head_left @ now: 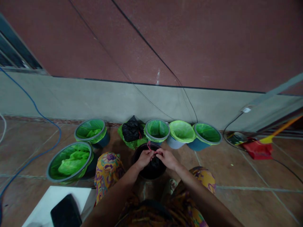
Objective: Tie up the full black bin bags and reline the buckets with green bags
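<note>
Over a dark bin (149, 174) between my knees, my left hand (145, 159) and my right hand (167, 158) meet with fingers pinched. Both are closed on a thin red string (149, 145), whose loop sticks up above the fingertips. Just below the fingers, the gathered top of a black plastic bag (155, 164) shows inside the bin. Whether the string is knotted around the bag I cannot tell, since the fingers cover that spot. Beyond the bin, another black bag with red string (131, 129) lies on a green bag (129, 144).
Bins with green liners stand along the wall, including a pale bin (176, 143) and a blue bin (200, 146). Two more, a near-left bin (49, 171) and a far-left bin (104, 142), hold green plastic. A red dustpan (258, 149), blue cable (35, 105) and white box (47, 201) lie around.
</note>
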The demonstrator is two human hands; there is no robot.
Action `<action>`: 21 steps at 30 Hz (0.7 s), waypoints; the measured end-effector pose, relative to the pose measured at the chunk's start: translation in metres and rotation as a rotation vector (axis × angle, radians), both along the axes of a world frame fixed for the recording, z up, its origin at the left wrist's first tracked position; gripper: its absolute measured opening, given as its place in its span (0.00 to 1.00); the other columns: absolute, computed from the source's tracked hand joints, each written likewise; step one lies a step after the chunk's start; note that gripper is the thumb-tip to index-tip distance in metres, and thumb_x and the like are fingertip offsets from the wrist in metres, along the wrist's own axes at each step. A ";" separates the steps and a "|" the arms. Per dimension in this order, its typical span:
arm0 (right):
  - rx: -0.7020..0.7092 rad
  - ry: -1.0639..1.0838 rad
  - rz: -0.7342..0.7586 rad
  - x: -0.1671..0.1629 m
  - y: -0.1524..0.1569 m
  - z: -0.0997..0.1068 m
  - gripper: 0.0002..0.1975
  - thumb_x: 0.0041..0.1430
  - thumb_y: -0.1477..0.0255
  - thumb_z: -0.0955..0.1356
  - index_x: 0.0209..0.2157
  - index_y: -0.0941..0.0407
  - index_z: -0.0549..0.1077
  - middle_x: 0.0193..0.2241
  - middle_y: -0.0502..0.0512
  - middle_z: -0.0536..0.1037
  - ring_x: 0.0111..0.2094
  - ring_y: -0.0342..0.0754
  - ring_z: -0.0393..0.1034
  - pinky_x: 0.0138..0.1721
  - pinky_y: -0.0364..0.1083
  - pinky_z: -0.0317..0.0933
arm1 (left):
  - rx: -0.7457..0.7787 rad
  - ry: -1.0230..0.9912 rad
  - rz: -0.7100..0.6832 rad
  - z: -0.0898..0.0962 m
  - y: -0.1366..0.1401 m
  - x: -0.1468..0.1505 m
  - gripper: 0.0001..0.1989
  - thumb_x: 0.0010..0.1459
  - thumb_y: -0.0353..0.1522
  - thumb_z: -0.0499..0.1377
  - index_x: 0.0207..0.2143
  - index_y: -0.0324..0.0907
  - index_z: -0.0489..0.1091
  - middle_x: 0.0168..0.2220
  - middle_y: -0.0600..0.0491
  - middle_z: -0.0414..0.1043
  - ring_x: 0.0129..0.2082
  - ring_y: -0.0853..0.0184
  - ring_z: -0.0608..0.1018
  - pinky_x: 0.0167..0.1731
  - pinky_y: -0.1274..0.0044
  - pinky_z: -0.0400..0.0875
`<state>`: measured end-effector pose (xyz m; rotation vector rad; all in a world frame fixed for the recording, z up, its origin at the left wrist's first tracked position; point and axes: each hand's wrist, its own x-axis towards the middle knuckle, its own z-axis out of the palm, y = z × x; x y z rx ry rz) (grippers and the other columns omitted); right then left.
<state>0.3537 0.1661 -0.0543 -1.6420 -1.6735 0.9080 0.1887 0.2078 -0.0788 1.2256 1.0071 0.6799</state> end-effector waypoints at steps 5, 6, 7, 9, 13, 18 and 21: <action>-0.063 0.009 -0.013 -0.004 -0.025 -0.006 0.15 0.61 0.66 0.61 0.25 0.54 0.73 0.18 0.48 0.70 0.22 0.43 0.62 0.27 0.42 0.53 | -0.095 0.053 0.042 0.000 0.005 -0.003 0.16 0.51 0.41 0.63 0.36 0.37 0.78 0.26 0.53 0.74 0.22 0.74 0.70 0.22 0.81 0.60; -0.067 0.016 0.005 -0.004 -0.029 -0.008 0.15 0.62 0.66 0.61 0.25 0.54 0.72 0.18 0.48 0.69 0.21 0.43 0.61 0.26 0.42 0.52 | -0.090 0.078 0.030 0.000 0.006 -0.004 0.14 0.50 0.38 0.64 0.36 0.37 0.78 0.26 0.53 0.75 0.22 0.74 0.71 0.24 0.81 0.61; -0.073 0.015 0.028 -0.004 -0.033 -0.009 0.15 0.61 0.66 0.61 0.24 0.54 0.72 0.18 0.47 0.69 0.21 0.42 0.61 0.26 0.42 0.51 | -0.069 0.107 0.013 -0.001 0.007 -0.004 0.12 0.50 0.36 0.63 0.35 0.37 0.78 0.25 0.53 0.75 0.22 0.73 0.71 0.25 0.80 0.63; -0.085 -0.018 0.042 -0.003 -0.037 -0.011 0.16 0.61 0.66 0.62 0.22 0.54 0.71 0.18 0.48 0.71 0.21 0.43 0.62 0.26 0.42 0.52 | 0.034 0.167 -0.046 -0.001 0.010 -0.005 0.07 0.48 0.31 0.63 0.31 0.38 0.78 0.22 0.55 0.74 0.24 0.70 0.73 0.30 0.77 0.67; 0.045 -0.056 -0.133 -0.001 -0.027 -0.001 0.14 0.62 0.66 0.61 0.29 0.53 0.76 0.30 0.55 0.79 0.31 0.48 0.70 0.38 0.46 0.61 | 0.369 0.237 -0.223 0.009 0.014 -0.006 0.03 0.49 0.27 0.61 0.26 0.41 0.75 0.25 0.55 0.75 0.36 0.66 0.78 0.44 0.74 0.69; 0.099 0.227 -0.066 -0.006 -0.004 0.013 0.12 0.62 0.69 0.61 0.38 0.53 0.75 0.36 0.52 0.79 0.36 0.46 0.72 0.43 0.46 0.64 | 0.645 0.412 -0.314 0.032 0.014 -0.006 0.06 0.51 0.27 0.60 0.33 0.42 0.69 0.28 0.57 0.72 0.29 0.68 0.74 0.34 0.77 0.67; -0.054 0.369 -0.043 -0.013 0.001 0.008 0.10 0.61 0.68 0.61 0.34 0.55 0.73 0.23 0.46 0.73 0.20 0.40 0.63 0.26 0.41 0.60 | 0.721 0.474 -0.312 0.044 0.010 -0.008 0.09 0.54 0.26 0.58 0.39 0.43 0.68 0.30 0.56 0.73 0.29 0.68 0.75 0.33 0.78 0.66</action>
